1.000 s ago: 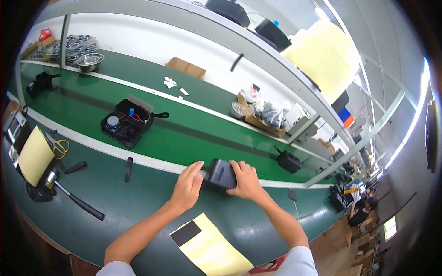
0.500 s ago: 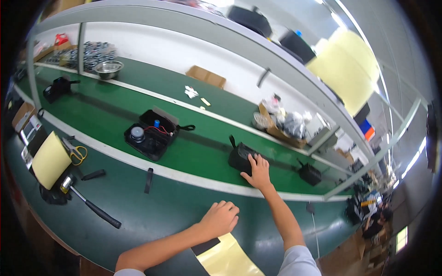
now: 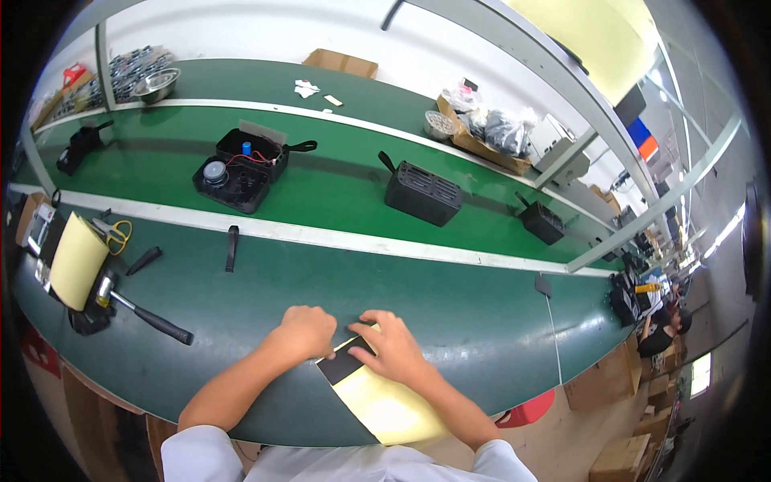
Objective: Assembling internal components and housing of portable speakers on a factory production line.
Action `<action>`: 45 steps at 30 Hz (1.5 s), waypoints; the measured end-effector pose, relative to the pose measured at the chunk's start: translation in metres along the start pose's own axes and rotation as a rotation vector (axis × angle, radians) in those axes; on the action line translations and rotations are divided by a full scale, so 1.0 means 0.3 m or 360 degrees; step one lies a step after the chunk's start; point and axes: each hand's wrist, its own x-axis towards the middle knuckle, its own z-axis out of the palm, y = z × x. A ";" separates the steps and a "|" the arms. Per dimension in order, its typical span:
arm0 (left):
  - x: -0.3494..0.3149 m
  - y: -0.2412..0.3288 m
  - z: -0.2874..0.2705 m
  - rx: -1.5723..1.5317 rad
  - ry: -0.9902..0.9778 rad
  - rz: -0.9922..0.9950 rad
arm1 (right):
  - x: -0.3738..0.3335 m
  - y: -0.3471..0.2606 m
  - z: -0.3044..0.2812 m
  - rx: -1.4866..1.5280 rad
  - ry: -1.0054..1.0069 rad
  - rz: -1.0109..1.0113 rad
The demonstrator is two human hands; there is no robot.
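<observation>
I see the yellow sheet (image 3: 393, 406) running bodyward from beneath my spread right hand (image 3: 395, 347), the nearer; left hand (image 3: 307, 332) curled at its far edge, grip unclear.

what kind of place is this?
Probably an electronics assembly workshop or factory line: black box-shaped units spaced along a green strip, an opened black case exposing a round grey part, and a hammer on the bench in front.

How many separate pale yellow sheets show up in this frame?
3: one sheet partly under the right hand, a second sheet at left beside the scissors, a third sheet up at the overhead shelf. Others could be hidden beneath.
</observation>
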 end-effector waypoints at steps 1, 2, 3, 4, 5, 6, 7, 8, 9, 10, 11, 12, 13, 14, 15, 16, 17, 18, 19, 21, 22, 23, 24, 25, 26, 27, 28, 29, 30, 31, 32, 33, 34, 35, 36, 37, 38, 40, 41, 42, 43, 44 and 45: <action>-0.020 0.006 0.012 -0.0059 -0.0051 -0.0063 | -0.011 -0.017 0.010 0.0009 -0.0015 0.0034; -0.021 0.010 0.025 -0.0118 -0.0101 -0.0119 | -0.014 -0.010 0.020 -0.0001 0.0009 0.0064; -0.015 0.005 0.030 -0.0129 -0.0146 -0.0153 | -0.015 0.004 0.029 0.0028 -0.0039 0.0055; -0.019 0.000 0.032 -0.0110 -0.0150 -0.0125 | -0.018 0.015 0.035 0.0061 -0.0091 0.0042; -0.023 -0.006 0.028 -0.0124 -0.0180 -0.0136 | -0.016 0.026 0.034 0.0104 -0.0151 0.0069; -0.023 -0.007 0.026 -0.0138 -0.0208 -0.0148 | -0.030 0.026 0.025 0.0090 -0.0132 0.0090; -0.033 -0.009 0.033 -0.0133 -0.0200 -0.0154 | -0.042 0.021 0.025 0.0048 -0.0088 0.0087; -0.024 -0.008 0.039 -0.0120 -0.0214 -0.0158 | -0.059 0.027 0.022 -0.0007 -0.0038 0.0096; -0.014 -0.009 0.041 -0.0108 -0.0228 -0.0165 | -0.092 0.029 0.032 -0.0021 -0.0028 0.0096; -0.008 -0.013 0.045 -0.0104 -0.0223 -0.0176 | -0.135 0.031 0.061 -0.0096 0.0003 0.0125; -0.005 -0.005 0.046 -0.0108 -0.0229 -0.0167 | -0.162 0.027 0.067 -0.0180 0.0031 0.0162; 0.001 0.001 0.042 -0.0110 -0.0237 -0.0158 | -0.169 0.031 0.069 -0.0184 0.0034 0.0162; 0.005 0.005 0.036 -0.0100 -0.0244 -0.0134 | -0.182 0.019 0.070 -0.0168 0.0077 0.0181; 0.011 0.008 0.027 -0.0095 -0.0277 -0.0150 | -0.194 0.011 0.072 -0.0153 0.0122 0.0203; 0.017 0.013 0.020 -0.0087 -0.0310 -0.0164 | -0.200 0.005 0.079 -0.0161 0.0135 0.0234; 0.012 0.013 0.016 -0.0057 -0.0311 -0.0136 | -0.196 -0.002 0.088 -0.0106 0.0144 0.0207; 0.008 0.004 0.025 -0.0050 -0.0269 -0.0177 | -0.188 -0.002 0.096 -0.0055 0.0154 0.0179; 0.004 -0.003 0.033 -0.0041 -0.0225 -0.0216 | -0.185 -0.006 0.102 -0.0069 0.0184 0.0207; -0.004 -0.010 0.036 -0.0016 -0.0217 -0.0192 | -0.180 -0.015 0.105 -0.0017 0.0185 0.0177; 0.001 -0.011 0.041 -0.0065 -0.0174 -0.0179 | -0.187 -0.004 0.100 0.0078 0.0192 0.0153; 0.007 -0.008 0.047 -0.0046 -0.0170 -0.0161 | -0.190 -0.004 0.094 0.0067 0.0213 0.0165; 0.012 -0.006 0.053 -0.0059 -0.0166 -0.0165 | -0.191 -0.009 0.086 0.0132 0.0236 0.0236; 0.018 -0.004 0.051 -0.0075 -0.0160 -0.0174 | -0.189 -0.014 0.081 0.0199 0.0256 0.0302; 0.013 -0.006 0.050 -0.0071 -0.0158 -0.0189 | -0.184 -0.027 0.086 0.0209 0.0257 0.0290; 0.010 -0.011 0.053 -0.0068 -0.0151 -0.0178 | -0.177 -0.041 0.096 0.0078 0.0264 0.0280; 0.008 -0.017 0.058 -0.0069 -0.0142 -0.0173 | -0.171 -0.051 0.107 -0.0050 0.0267 0.0265; 0.000 -0.024 0.061 -0.0083 -0.0134 -0.0217 | -0.168 -0.052 0.120 -0.0029 0.0252 0.0226; 0.000 -0.021 0.060 -0.0088 -0.0129 -0.0170 | -0.176 -0.045 0.126 -0.0011 0.0215 0.0208; -0.002 -0.018 0.057 -0.0096 -0.0121 -0.0128 | -0.181 -0.041 0.128 0.0007 0.0174 0.0185; -0.002 -0.013 0.054 -0.0133 -0.0113 -0.0179 | -0.186 -0.040 0.124 0.0026 0.0136 0.0139; 0.002 -0.008 0.046 -0.0110 -0.0137 -0.0125 | -0.186 -0.036 0.120 0.0116 0.0181 0.0234; 0.003 -0.004 0.040 -0.0090 -0.0159 -0.0071 | -0.185 -0.032 0.120 0.0203 0.0219 0.0331; 0.012 0.001 0.036 -0.0128 -0.0149 -0.0113 | -0.188 -0.025 0.122 0.0214 0.0178 0.0293; 0.008 0.003 0.031 -0.0135 -0.0175 -0.0098 | -0.191 -0.025 0.130 0.0174 0.0151 0.0279; 0.000 0.002 0.025 -0.0142 -0.0200 -0.0079 | -0.190 -0.028 0.143 0.0132 0.0127 0.0267; -0.007 0.006 0.015 -0.0158 -0.0203 -0.0062 | -0.196 -0.039 0.147 0.0079 0.0165 0.0298; -0.011 0.002 0.019 -0.0198 -0.0190 -0.0086 | -0.182 -0.071 0.140 0.0077 0.0127 0.0269; -0.009 -0.006 0.030 -0.0208 -0.0191 -0.0068 | -0.157 -0.142 0.121 -0.0276 0.0173 0.0489; -0.010 -0.007 0.034 -0.0239 -0.0174 -0.0084 | -0.154 -0.143 0.120 -0.0285 0.0149 0.0462; -0.010 -0.006 0.037 -0.0238 -0.0191 -0.0080 | -0.159 -0.144 0.120 -0.0326 0.0100 0.0436; -0.008 -0.004 0.039 -0.0229 -0.0212 -0.0065 | -0.166 -0.145 0.121 -0.0370 0.0058 0.0423; -0.006 -0.002 0.039 -0.0248 -0.0204 -0.0066 | -0.170 -0.139 0.129 -0.0380 0.0043 0.0413; -0.004 0.000 0.036 -0.0223 -0.0184 -0.0062 | -0.173 -0.125 0.143 -0.0335 0.0069 0.0386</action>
